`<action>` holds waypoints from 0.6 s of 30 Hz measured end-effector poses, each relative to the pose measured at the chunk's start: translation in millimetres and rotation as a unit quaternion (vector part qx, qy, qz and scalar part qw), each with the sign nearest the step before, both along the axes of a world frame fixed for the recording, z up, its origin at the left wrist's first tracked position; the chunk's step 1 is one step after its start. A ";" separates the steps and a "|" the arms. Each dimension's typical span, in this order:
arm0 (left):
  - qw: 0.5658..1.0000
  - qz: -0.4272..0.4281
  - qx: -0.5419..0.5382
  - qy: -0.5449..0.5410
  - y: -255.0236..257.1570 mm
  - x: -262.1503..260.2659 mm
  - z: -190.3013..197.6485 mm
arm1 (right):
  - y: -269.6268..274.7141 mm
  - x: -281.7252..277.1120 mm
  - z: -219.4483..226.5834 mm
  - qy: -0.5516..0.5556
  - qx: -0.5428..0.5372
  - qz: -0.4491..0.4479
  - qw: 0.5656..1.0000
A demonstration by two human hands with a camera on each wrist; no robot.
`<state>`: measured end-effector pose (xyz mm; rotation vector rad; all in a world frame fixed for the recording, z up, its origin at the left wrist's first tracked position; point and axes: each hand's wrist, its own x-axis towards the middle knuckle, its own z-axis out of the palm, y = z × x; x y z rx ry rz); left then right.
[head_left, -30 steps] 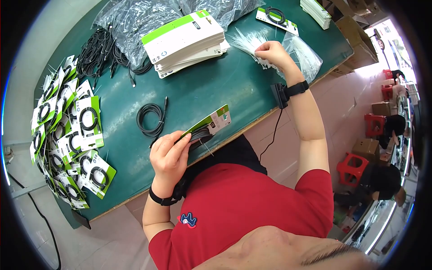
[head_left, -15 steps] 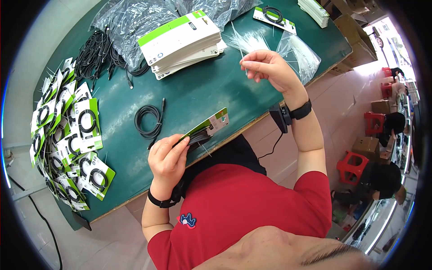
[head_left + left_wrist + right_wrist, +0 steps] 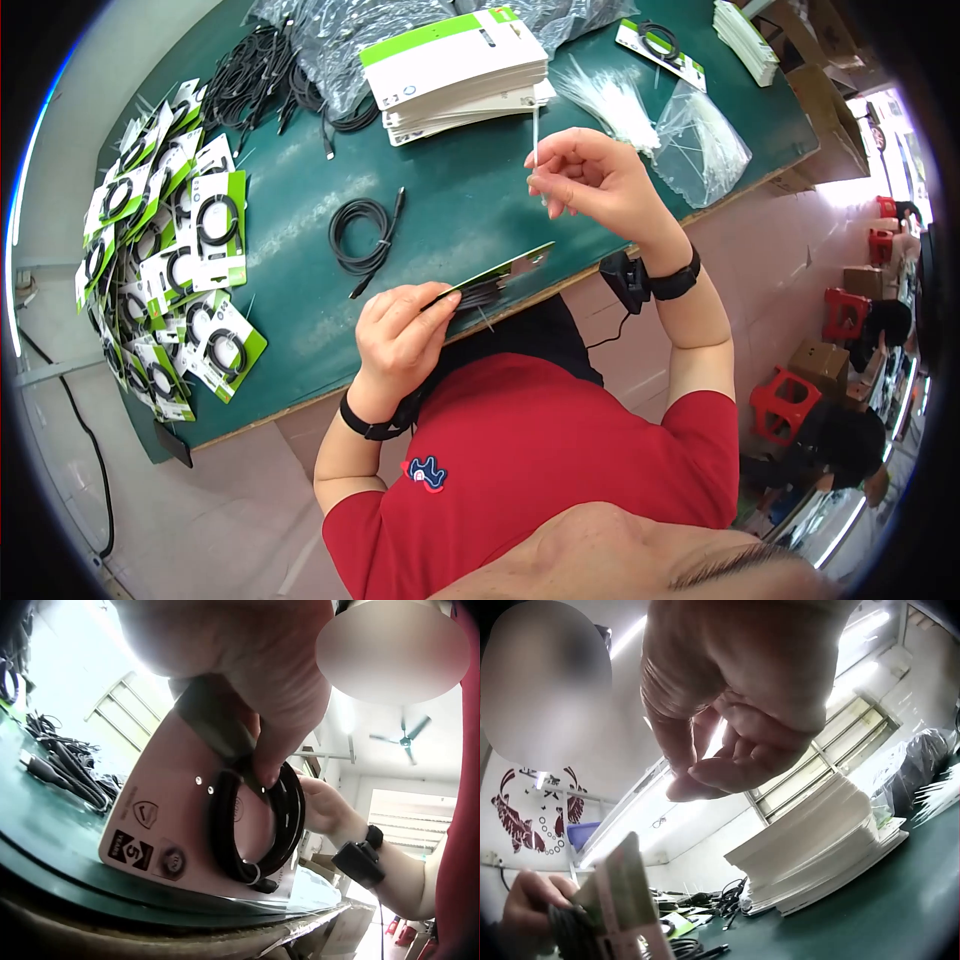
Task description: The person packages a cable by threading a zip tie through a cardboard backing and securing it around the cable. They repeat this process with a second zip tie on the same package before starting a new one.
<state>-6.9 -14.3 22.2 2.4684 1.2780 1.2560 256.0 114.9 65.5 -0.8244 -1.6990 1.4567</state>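
My left hand (image 3: 402, 335) pinches a green and white card (image 3: 500, 268) with a coiled black cable (image 3: 289, 817) against it, over the table's front edge. In the left wrist view a thin tie crosses the coil near its lower end. To the right, my right hand (image 3: 600, 185) is raised above the table, thumb and forefinger pinching a thin white cable tie (image 3: 536, 135) that stands roughly upright. Another coiled black cable (image 3: 360, 237) lies on the green table behind my left hand.
A stack of cards (image 3: 455, 70) stands at the back, with loose white ties (image 3: 612, 105) and a bag of ties (image 3: 700, 150) to its right. Carded cables (image 3: 170, 260) are heaped at the left, below black cables (image 3: 250, 80).
My right hand has moved away from the loose ties, toward the card, with one tie between its fingers. My left hand keeps its grip; the card has tilted more edge-on. The head view has shifted.
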 end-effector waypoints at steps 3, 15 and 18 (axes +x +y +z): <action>1.000 -0.009 0.001 0.014 -6.1 -1.8 0.0 | 2.1 -15.1 -18.8 -0.052 0.134 -0.010 0.989; 0.998 -0.064 0.017 0.006 -22.7 -3.9 -13.1 | -1.3 -40.4 -66.0 -0.137 0.418 0.032 0.897; 0.998 -0.065 0.024 0.012 -23.6 -3.3 -12.5 | -3.4 -42.0 -65.9 -0.145 0.454 0.042 0.878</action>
